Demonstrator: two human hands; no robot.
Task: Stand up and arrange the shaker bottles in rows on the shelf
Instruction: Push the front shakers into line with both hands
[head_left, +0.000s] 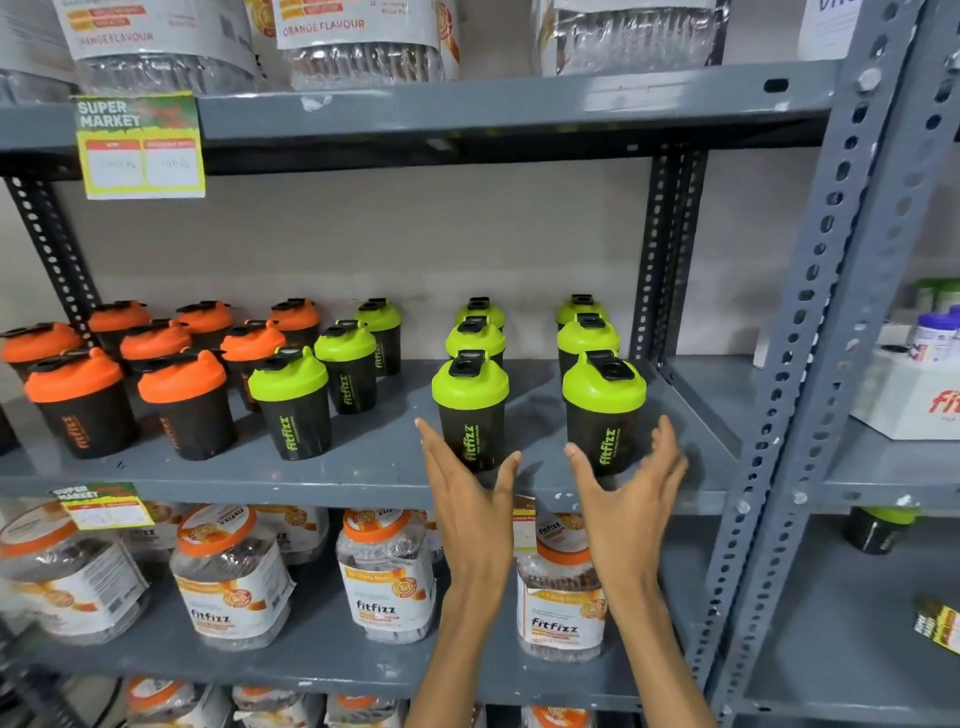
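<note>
Black shaker bottles stand upright on the grey middle shelf (374, 462). Several orange-lidded ones (78, 400) are grouped at the left. Green-lidded ones form three rows running front to back: a slanted row (291, 402), a middle row (470, 400) and a right row (602, 405). My left hand (467, 499) is open, fingers spread on both sides of the front middle bottle, just in front of it. My right hand (631, 491) is open and cups around the base of the front right bottle without gripping it.
A grey upright post (810, 332) bounds the shelf on the right. Large fitfizz jars (384, 571) fill the shelf below, and wrapped jars (358, 47) the shelf above. Price tags (140, 148) hang on the shelf edges. Another green-lidded shaker (878, 527) stands in the right bay.
</note>
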